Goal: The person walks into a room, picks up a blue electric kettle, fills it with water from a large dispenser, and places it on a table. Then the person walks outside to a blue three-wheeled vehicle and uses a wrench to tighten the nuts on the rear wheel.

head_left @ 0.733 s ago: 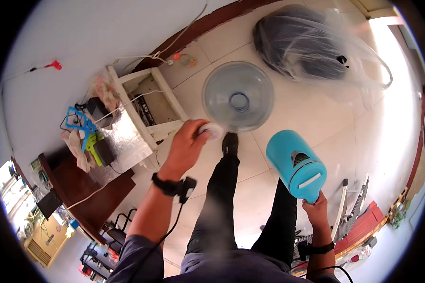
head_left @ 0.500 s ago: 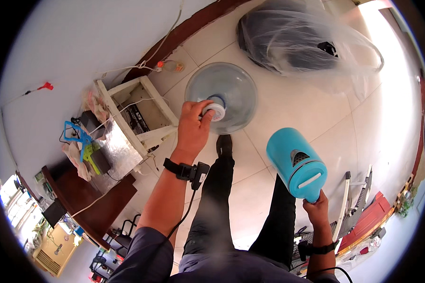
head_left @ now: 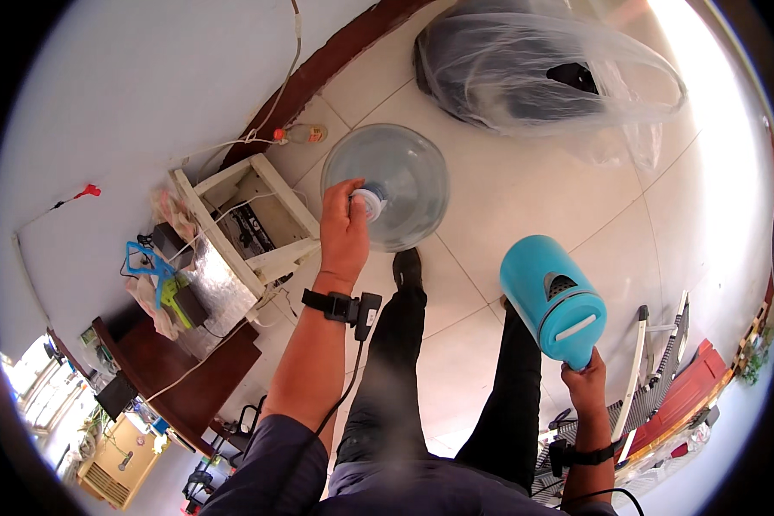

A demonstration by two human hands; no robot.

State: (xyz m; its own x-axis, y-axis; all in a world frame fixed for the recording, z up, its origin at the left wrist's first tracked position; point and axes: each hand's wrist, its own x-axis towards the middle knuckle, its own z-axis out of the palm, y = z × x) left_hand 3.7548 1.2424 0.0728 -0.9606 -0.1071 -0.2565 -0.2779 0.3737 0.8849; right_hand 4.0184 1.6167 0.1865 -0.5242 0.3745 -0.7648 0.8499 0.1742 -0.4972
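Observation:
A large clear-blue water jug (head_left: 417,193) stands on the tiled floor ahead of my feet, its neck toward me. My left hand (head_left: 345,236) is closed around the white cap (head_left: 368,205) at the jug's neck, thumb on the near side. Whether the cap is still seated on the neck is hard to tell. On the right, my right hand (head_left: 586,384) grips the handle of a turquoise kettle (head_left: 533,279), held up with its lid and pale lid bar facing me. The kettle's grey mesh spout opening points toward the far side.
Left of the jug is a white wooden stool frame (head_left: 277,182) with cords across it. A small glass bottle (head_left: 305,133) lies by the wall. A bulky bag in clear plastic (head_left: 507,77) sits at the far right. A folding chair (head_left: 662,361) stands right of the kettle.
My view has shifted slightly. The left hand, still on the cap, appears a little further left along with the jug. The kettle in my right hand has moved slightly right.

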